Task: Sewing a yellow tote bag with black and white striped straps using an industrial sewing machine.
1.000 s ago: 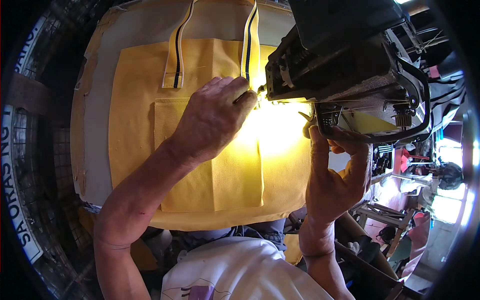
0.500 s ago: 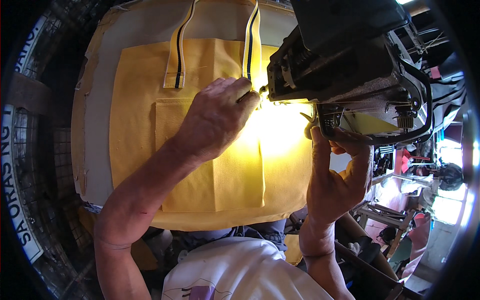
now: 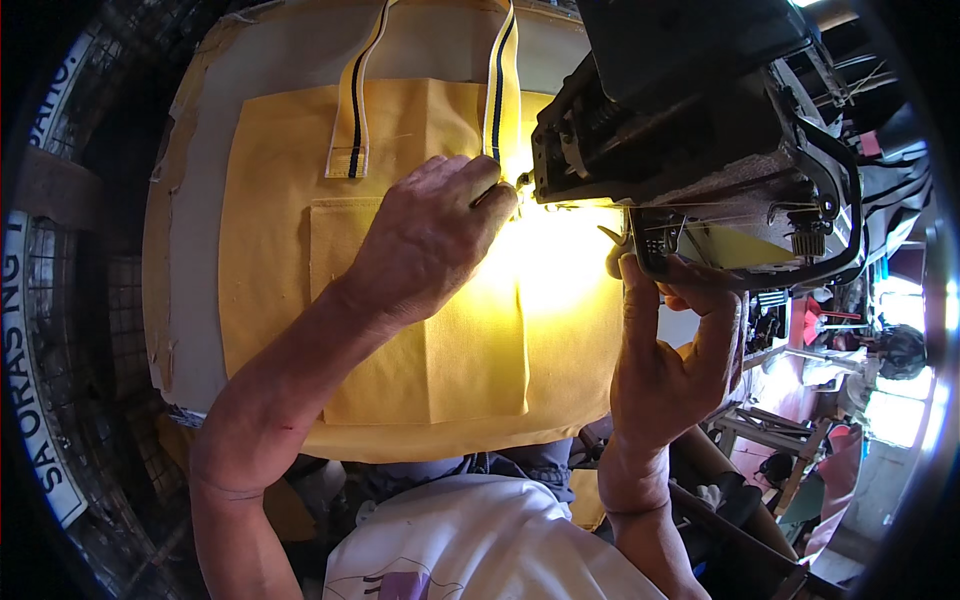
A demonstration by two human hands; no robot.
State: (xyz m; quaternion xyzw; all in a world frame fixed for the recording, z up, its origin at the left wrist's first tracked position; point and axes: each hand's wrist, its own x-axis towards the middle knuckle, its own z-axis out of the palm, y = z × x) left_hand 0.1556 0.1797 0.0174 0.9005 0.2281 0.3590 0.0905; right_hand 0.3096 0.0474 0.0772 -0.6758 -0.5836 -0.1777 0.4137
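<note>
Yellow fabric [image 3: 270, 250], with a stitched pocket panel [image 3: 470, 360] on it, lies spread beneath a dark sewing machine [image 3: 690, 130]. My left hand [image 3: 425, 240] rests on the cloth, its fingers pinched together beside the needle area. They cover the lower end of the right leg of a yellow strap [image 3: 503, 80] with a dark stripe; what they pinch is hidden. The strap's other end lies flat on the cloth. At the machine's underside, my right hand [image 3: 670, 370] has its thumb up against a small curved metal lever [image 3: 614, 245]; its fingers curl behind the frame.
A bright lamp glow washes out the cloth near the needle. The pale work table [image 3: 190, 270] has a worn, ragged edge at the left. Metal grilles and a lettered sign [image 3: 45, 400] stand farther left. At the right are wooden frames [image 3: 765, 430] and assorted clutter.
Both hands hold nearly the same places. The view has shifted very slightly; nothing else visibly differs.
</note>
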